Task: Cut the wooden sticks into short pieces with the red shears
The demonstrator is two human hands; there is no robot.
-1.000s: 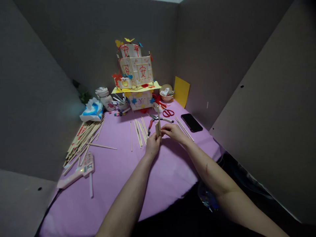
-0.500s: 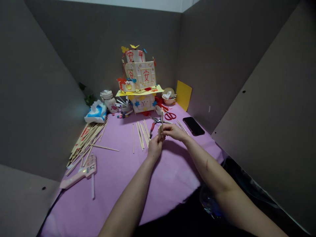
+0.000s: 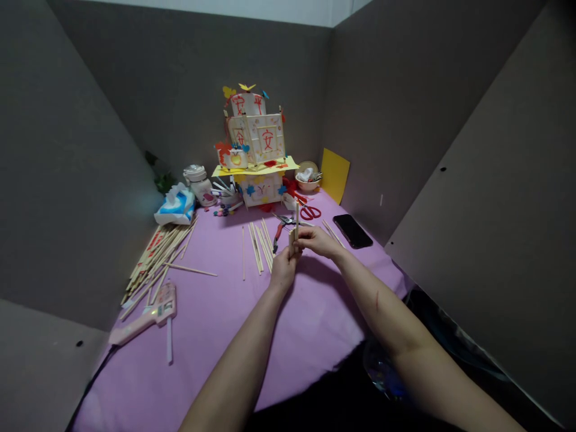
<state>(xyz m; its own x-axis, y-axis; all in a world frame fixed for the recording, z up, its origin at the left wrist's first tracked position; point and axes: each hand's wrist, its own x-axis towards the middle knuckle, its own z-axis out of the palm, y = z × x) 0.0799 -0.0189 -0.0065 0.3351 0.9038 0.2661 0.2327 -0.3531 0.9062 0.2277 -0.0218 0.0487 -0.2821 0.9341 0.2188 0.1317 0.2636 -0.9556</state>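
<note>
Low over the middle of the table, my left hand [image 3: 284, 269] is closed round a small upright bundle of short wooden sticks [image 3: 292, 240]. My right hand [image 3: 315, 239] meets it from the right, its fingers pinching a longer wooden stick [image 3: 297, 217] that stands upright against the bundle. The fingers hide the lower ends of the sticks. Just beyond my hands lie red-handled pliers [image 3: 279, 231], partly covered by the sticks. Several loose wooden sticks [image 3: 256, 249] lie left of my left hand, and a couple of sticks [image 3: 333, 233] lie behind my right wrist.
A decorated paper-and-stick lantern [image 3: 263, 141] stands at the back. Red scissors [image 3: 310, 212] and a black phone [image 3: 353, 231] lie to the right. On the left are a stick pile [image 3: 157, 258], a pink glue gun [image 3: 153, 315], tissues [image 3: 176, 207] and a jar [image 3: 198, 185]. Grey panels surround the table.
Both hands stay almost in place, still holding the sticks together. The view has shifted very slightly; nothing else has visibly moved.
</note>
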